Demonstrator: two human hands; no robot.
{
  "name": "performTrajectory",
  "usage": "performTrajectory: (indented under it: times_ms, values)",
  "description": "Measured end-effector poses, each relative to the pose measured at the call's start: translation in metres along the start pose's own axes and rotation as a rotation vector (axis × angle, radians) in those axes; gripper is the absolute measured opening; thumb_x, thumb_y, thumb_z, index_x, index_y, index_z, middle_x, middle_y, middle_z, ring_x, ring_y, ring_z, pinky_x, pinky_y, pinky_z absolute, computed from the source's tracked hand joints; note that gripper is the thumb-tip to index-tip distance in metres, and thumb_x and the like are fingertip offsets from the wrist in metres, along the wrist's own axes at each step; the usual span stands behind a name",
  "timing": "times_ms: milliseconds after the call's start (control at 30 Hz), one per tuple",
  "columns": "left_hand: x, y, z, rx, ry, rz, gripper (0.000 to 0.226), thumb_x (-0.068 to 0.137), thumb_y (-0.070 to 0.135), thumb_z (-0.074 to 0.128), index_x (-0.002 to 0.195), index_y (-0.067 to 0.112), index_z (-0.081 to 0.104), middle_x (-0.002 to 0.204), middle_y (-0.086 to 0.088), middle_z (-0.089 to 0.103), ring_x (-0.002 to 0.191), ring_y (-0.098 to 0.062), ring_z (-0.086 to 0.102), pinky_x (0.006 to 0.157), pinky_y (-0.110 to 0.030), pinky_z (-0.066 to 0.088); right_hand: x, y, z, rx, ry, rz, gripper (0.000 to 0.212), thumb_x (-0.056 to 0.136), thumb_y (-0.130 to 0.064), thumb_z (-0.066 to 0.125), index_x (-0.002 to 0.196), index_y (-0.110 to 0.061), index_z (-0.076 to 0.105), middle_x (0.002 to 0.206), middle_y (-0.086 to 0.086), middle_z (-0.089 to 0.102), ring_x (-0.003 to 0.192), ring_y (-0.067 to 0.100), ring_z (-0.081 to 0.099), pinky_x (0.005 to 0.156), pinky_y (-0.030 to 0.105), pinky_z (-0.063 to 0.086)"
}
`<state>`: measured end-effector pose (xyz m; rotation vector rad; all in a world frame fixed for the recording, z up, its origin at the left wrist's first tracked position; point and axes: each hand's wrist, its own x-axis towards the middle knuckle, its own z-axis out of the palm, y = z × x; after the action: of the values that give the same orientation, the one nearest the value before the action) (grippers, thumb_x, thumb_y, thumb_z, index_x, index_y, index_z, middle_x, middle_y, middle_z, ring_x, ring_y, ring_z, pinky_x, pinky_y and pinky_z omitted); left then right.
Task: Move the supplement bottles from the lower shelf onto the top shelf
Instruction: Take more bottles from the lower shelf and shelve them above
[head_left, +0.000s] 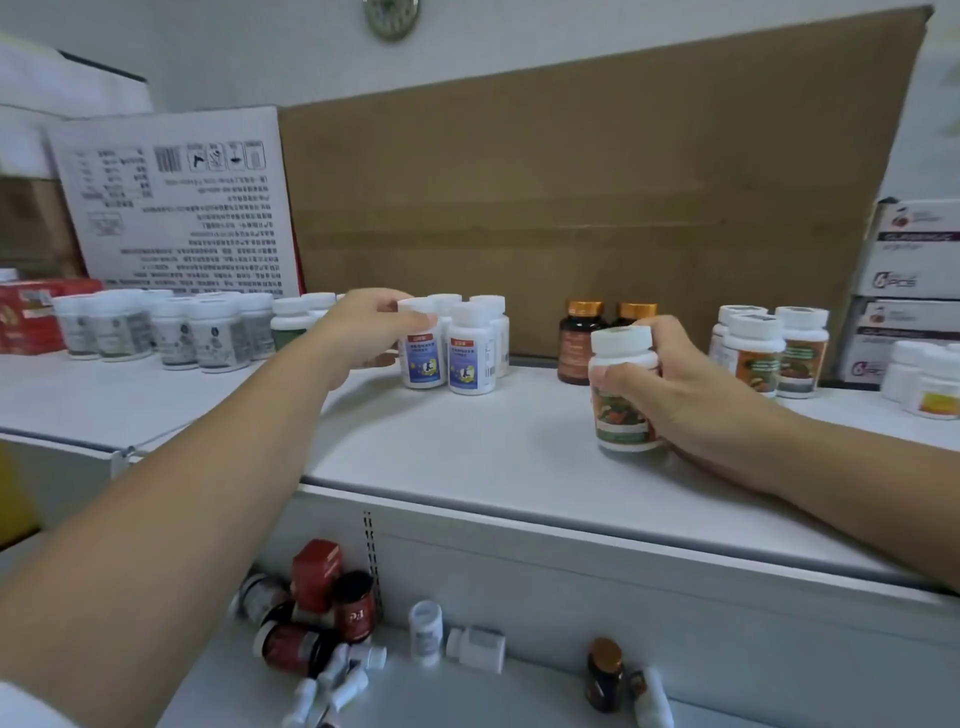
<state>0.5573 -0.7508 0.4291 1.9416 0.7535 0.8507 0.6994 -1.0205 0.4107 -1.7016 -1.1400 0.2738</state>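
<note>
Right hand grasps a white plastic bottle with an orange-green label, fingers wrapped round the body and one finger over the cap. The bottle is upright with its base on the white top shelf, near the front edge.

Left hand is curled round the cap of a white bottle with a blue label, also standing on the top shelf. It touches three matching bottles. How far the thumb closes is hidden behind the bottle.

Obstacles around the right hand: two amber bottles with gold caps just behind it, and a cluster of same-label white bottles to the right. At far left is a blurred block of grey-labelled white bottles and a red carton.

A matte brown cardboard sheet closes off the back. A white printed carton leans beside it, text upside down. Stacked white boxes at right are cut off by the frame.

On the lower shelf there is a heap of glossy dark red bottles, small white bottles mostly lying down, and one amber bottle. Labels there are too blurred to read.
</note>
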Motion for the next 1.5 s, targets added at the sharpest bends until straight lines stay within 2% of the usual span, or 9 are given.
performTrajectory:
  times_ms: [267, 467, 633, 733, 800, 900, 1000, 1233, 1500]
  values:
    - [0.002, -0.007, 0.006, 0.025, 0.044, 0.056, 0.025, 0.091, 0.029, 0.072, 0.115, 0.022, 0.068, 0.105, 0.004, 0.071, 0.096, -0.013, 0.067, 0.072, -0.026, 0.055, 0.001, 0.004, -0.001, -0.012, -0.028, 0.035, 0.036, 0.092, -0.041, 0.057, 0.121, -0.027, 0.04, 0.108, -0.002, 0.061, 0.096, 0.009, 0.06, 0.069, 0.024, 0.044]
    - [-0.001, -0.011, 0.005, 0.182, 0.069, 0.121, 0.034, 0.092, 0.041, 0.067, 0.12, 0.022, 0.064, 0.108, 0.005, 0.069, 0.102, -0.018, 0.066, 0.089, -0.043, 0.057, 0.0, 0.002, 0.0, -0.06, -0.047, 0.034, 0.038, 0.093, -0.04, 0.057, 0.123, -0.027, 0.038, 0.108, -0.003, 0.06, 0.097, 0.01, 0.06, 0.067, 0.025, 0.046]
    - [-0.01, -0.01, 0.002, 0.532, 0.023, 0.103, 0.052, 0.096, 0.058, 0.046, 0.103, 0.011, 0.065, 0.102, -0.006, 0.07, 0.093, -0.025, 0.065, 0.084, -0.043, 0.054, -0.005, -0.005, 0.001, -0.117, -0.067, 0.001, 0.037, 0.093, -0.036, 0.059, 0.121, -0.028, 0.036, 0.104, -0.005, 0.057, 0.093, 0.006, 0.058, 0.067, 0.019, 0.044]
    - [-0.038, 0.009, -0.011, 0.95, -0.159, 0.022, 0.066, 0.095, 0.067, 0.036, 0.087, 0.008, 0.064, 0.087, -0.009, 0.065, 0.08, -0.024, 0.059, 0.068, -0.034, 0.041, -0.009, -0.009, -0.002, -0.078, -0.066, 0.016, 0.038, 0.091, -0.035, 0.062, 0.12, -0.027, 0.039, 0.105, -0.004, 0.06, 0.095, 0.008, 0.06, 0.072, 0.021, 0.047]
    - [-0.062, 0.027, -0.013, 1.098, -0.247, 0.055, 0.062, 0.091, 0.07, 0.039, 0.088, 0.012, 0.064, 0.085, -0.004, 0.065, 0.081, -0.02, 0.06, 0.07, -0.033, 0.043, -0.013, -0.012, -0.007, -0.042, -0.089, 0.039, 0.039, 0.091, -0.031, 0.064, 0.121, -0.025, 0.04, 0.108, -0.004, 0.06, 0.097, 0.007, 0.06, 0.074, 0.02, 0.048]
    - [-0.098, 0.063, 0.019, 1.091, -0.378, 0.175, 0.053, 0.091, 0.067, 0.044, 0.115, 0.022, 0.062, 0.109, 0.007, 0.066, 0.1, -0.017, 0.06, 0.088, -0.034, 0.046, -0.022, -0.015, -0.024, -0.048, -0.088, 0.058, 0.044, 0.088, -0.029, 0.068, 0.123, -0.021, 0.042, 0.109, -0.003, 0.061, 0.1, 0.009, 0.061, 0.081, 0.025, 0.05]
    - [-0.114, 0.091, 0.078, 1.039, -0.483, 0.368, 0.048, 0.094, 0.059, 0.05, 0.133, 0.032, 0.054, 0.123, 0.012, 0.06, 0.104, -0.014, 0.054, 0.084, -0.027, 0.039, -0.034, -0.011, -0.054, 0.008, -0.04, 0.055, 0.042, 0.086, -0.022, 0.07, 0.12, -0.015, 0.046, 0.111, 0.005, 0.062, 0.104, 0.017, 0.063, 0.084, 0.033, 0.052]
    - [-0.112, 0.105, 0.178, 0.92, -0.486, 0.511, 0.043, 0.1, 0.05, 0.044, 0.135, 0.027, 0.052, 0.137, 0.001, 0.053, 0.121, -0.022, 0.052, 0.099, -0.037, 0.044, -0.026, 0.025, -0.134, -0.002, 0.164, 0.156, 0.033, 0.087, -0.016, 0.069, 0.114, -0.014, 0.051, 0.113, 0.009, 0.062, 0.103, 0.022, 0.064, 0.087, 0.038, 0.053]
    - [-0.108, 0.088, 0.193, 0.874, -0.534, 0.431, 0.032, 0.103, 0.043, 0.032, 0.127, 0.027, 0.045, 0.132, -0.002, 0.042, 0.121, -0.022, 0.038, 0.104, -0.044, 0.035, 0.009, 0.064, -0.146, -0.067, 0.267, 0.215, 0.04, 0.086, -0.019, 0.07, 0.124, -0.019, 0.055, 0.112, 0.002, 0.064, 0.102, 0.018, 0.063, 0.079, 0.032, 0.053]
